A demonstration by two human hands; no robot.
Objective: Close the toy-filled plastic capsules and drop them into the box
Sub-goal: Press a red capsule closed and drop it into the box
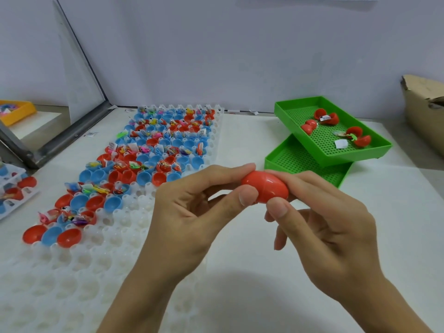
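At frame centre, left hand (pixel 192 203) and right hand (pixel 329 224) pinched a red capsule (pixel 265 189), halves looking joined. Box (pixel 422 111) at 2 o'clock, contents unseen. Many open filled capsules remained in white tray (pixel 134 227) at 10 o'clock.

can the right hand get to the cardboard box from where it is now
Probably yes. The cardboard box stands at the table's far right edge, on the right hand's own side. Only the stacked green trays lie partly between, and they sit low. Both hands grip the red capsule, so the left hand must let go first.
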